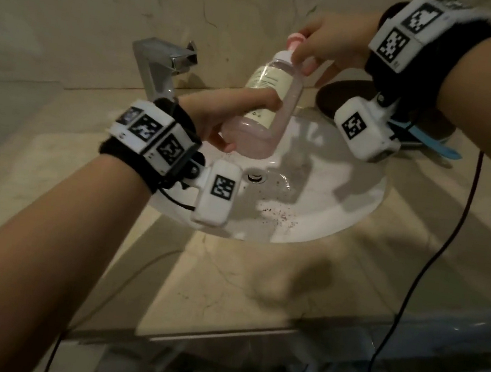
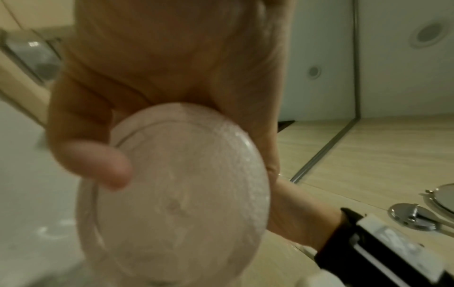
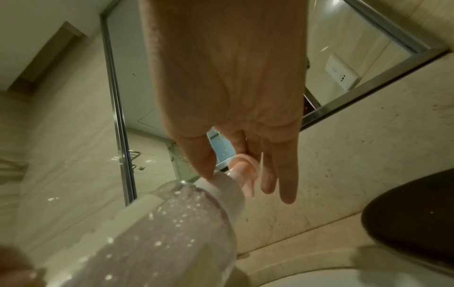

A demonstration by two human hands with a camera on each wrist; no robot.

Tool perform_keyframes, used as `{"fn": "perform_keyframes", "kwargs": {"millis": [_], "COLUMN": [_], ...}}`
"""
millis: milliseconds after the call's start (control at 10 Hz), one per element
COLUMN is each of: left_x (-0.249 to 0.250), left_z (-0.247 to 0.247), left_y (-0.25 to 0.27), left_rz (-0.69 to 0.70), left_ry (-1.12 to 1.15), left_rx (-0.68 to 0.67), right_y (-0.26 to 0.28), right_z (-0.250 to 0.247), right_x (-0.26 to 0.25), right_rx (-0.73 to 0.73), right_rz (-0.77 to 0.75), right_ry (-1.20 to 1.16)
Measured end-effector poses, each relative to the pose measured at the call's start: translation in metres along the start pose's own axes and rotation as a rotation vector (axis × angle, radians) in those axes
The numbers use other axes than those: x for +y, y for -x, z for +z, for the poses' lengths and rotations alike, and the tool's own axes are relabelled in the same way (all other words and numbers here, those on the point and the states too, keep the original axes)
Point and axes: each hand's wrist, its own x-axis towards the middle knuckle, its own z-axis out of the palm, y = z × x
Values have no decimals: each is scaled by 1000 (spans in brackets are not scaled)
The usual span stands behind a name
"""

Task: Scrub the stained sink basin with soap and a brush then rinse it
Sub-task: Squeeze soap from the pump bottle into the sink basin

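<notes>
A clear soap bottle [image 1: 267, 107] with pink liquid is held tilted above the white sink basin [image 1: 329, 203], pump end up and away from me. My left hand [image 1: 215, 119] grips its lower end; the left wrist view shows the round bottle base [image 2: 176, 194] with my thumb [image 2: 98, 161] across it. My right hand [image 1: 318, 48] pinches the top: the thumb [image 3: 203, 161] lies on the white collar [image 3: 228, 190], and fingers sit behind the pink pump head [image 3: 245, 165]. Dark stain specks [image 1: 277, 218] dot the basin's near side. A blue-handled brush [image 1: 431, 141] lies at the right.
A chrome faucet [image 1: 160, 62] stands at the back left of the basin, and the drain [image 1: 256, 177] sits in its middle. The brush rests on a dark round mat [image 1: 343, 95] on the beige counter [image 1: 256, 281]. A black cable [image 1: 434, 257] hangs over the counter's right front.
</notes>
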Motion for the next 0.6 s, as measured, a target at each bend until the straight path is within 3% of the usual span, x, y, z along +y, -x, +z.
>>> {"fn": "perform_keyframes", "kwargs": {"millis": [300, 400, 600], "left_x": [-22, -30, -45], "left_z": [-38, -37, -39], "left_y": [26, 30, 33], "left_rz": [-145, -117, -124], "left_ry": [115, 115, 217], "left_rx": [-17, 45, 146], "right_y": [-4, 1, -10], "right_z": [30, 32, 50], "right_x": [-18, -28, -40], "right_rx": [101, 157, 188], "right_rz": [-46, -108, -146], "right_ry": [6, 129, 137]}}
